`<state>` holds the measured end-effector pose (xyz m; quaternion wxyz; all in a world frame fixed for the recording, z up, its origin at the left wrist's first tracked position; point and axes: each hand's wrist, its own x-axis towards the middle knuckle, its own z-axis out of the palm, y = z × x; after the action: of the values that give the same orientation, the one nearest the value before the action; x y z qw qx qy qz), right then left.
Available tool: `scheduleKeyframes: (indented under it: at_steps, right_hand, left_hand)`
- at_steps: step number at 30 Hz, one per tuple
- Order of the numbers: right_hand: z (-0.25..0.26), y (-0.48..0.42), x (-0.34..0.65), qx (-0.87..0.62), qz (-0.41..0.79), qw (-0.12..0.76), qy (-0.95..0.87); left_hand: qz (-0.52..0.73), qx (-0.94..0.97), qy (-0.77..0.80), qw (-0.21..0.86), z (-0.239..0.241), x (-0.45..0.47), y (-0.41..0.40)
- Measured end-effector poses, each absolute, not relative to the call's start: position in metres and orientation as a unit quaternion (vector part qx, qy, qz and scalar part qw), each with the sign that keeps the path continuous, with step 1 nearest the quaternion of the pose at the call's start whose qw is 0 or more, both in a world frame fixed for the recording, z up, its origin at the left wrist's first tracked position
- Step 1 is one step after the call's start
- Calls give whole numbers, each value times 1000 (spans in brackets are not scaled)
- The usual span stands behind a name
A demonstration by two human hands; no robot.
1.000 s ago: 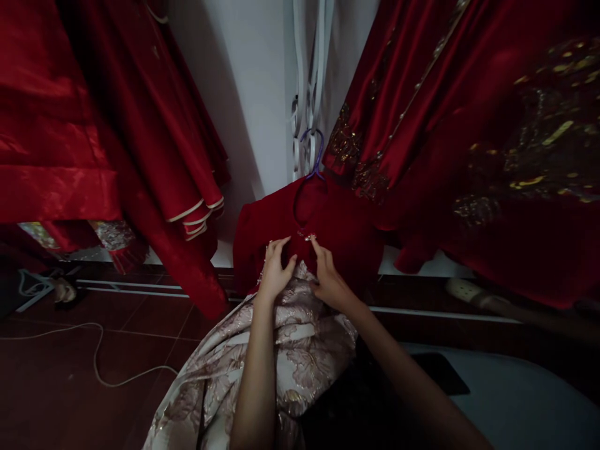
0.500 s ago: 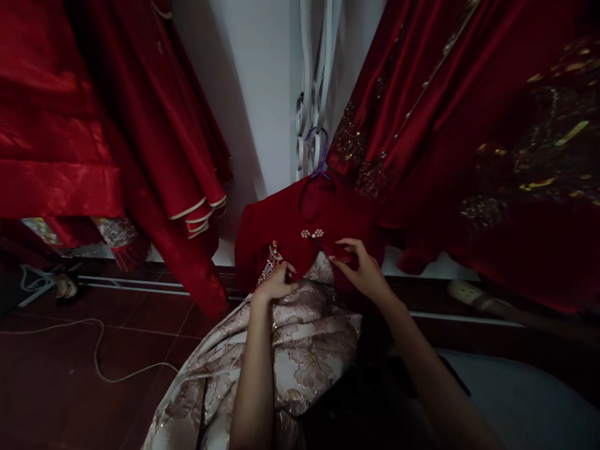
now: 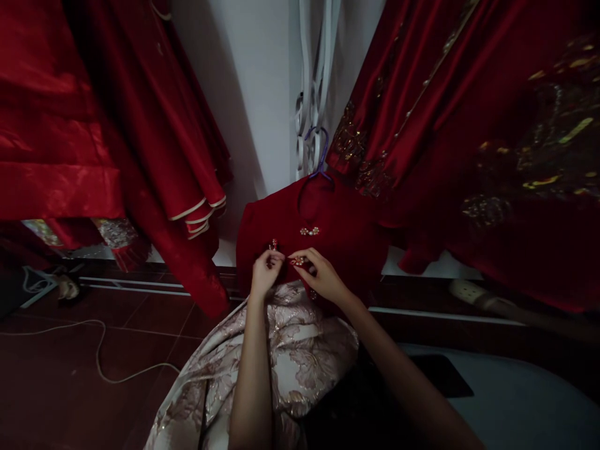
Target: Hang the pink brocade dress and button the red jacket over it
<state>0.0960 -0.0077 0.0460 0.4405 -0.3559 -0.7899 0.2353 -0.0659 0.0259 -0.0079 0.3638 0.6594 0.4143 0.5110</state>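
Left grip [image 3: 266, 274]: fingers curled in at front of red jacket [image 3: 276, 215]; couldn't tell if they pinched anything.
Right grip [image 3: 324, 278]: thumb and fingers pinched a beaded ornament [image 3: 299, 261], just beside my left fingertips.
Jacket spot: hung in front of me on purple hanger [image 3: 323, 156].
Pearly clasp [image 3: 309, 232]: below neckline, above both my hands.
Floral fabric [image 3: 309, 369]: pale, bunched below my hands.
Sides: red garments [image 3: 51, 112] hung left and right.
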Motion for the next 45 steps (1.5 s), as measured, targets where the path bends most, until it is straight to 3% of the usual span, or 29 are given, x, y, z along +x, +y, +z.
scheduleKeyframes:
  at_steps: [3, 5, 9, 15, 32, 45]
  right_hand:
    - [35, -2, 96, -379, 251, 448, -770]
    - [29, 1, 94, -376, 266, 462, -757]
    - [15, 10, 87, -371, 301, 488, -731]
    - [7, 30, 77, -373, 319, 525, -696]
    - [29, 35, 59, -421, 229, 541, -691]
    - [32, 37, 55, -414, 206, 536, -706]
  left_hand:
    - [623, 556, 478, 271, -8, -75, 31]
    - [653, 525, 476, 269, -11, -73, 33]
    - [645, 536, 431, 334, -17, -63, 36]
    - [650, 530, 417, 351, -11, -61, 36]
    - [655, 505, 430, 361, 1, -62, 28]
    - [644, 543, 495, 215, 2, -65, 24]
